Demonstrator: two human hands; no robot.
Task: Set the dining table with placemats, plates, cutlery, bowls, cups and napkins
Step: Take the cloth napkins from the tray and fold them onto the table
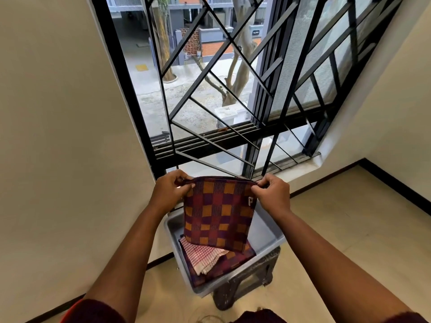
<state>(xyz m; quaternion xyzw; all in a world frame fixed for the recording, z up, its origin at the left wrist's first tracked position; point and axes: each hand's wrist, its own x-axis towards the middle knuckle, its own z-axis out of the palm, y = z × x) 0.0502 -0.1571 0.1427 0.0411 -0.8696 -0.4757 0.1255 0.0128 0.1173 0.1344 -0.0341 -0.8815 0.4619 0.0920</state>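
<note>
A maroon and orange checked cloth (218,213) hangs stretched between my two hands, above a grey plastic tub. My left hand (171,188) pinches its top left corner. My right hand (271,194) pinches its top right corner. Inside the grey tub (265,231) lie a red and white checked cloth (205,256) and another maroon and orange cloth (233,261) beneath it.
The tub rests on a dark stool (247,284) on the cream tiled floor (349,229). Right behind it stands a large window with a black metal grille (233,136). A cream wall (58,136) runs along the left, another on the right.
</note>
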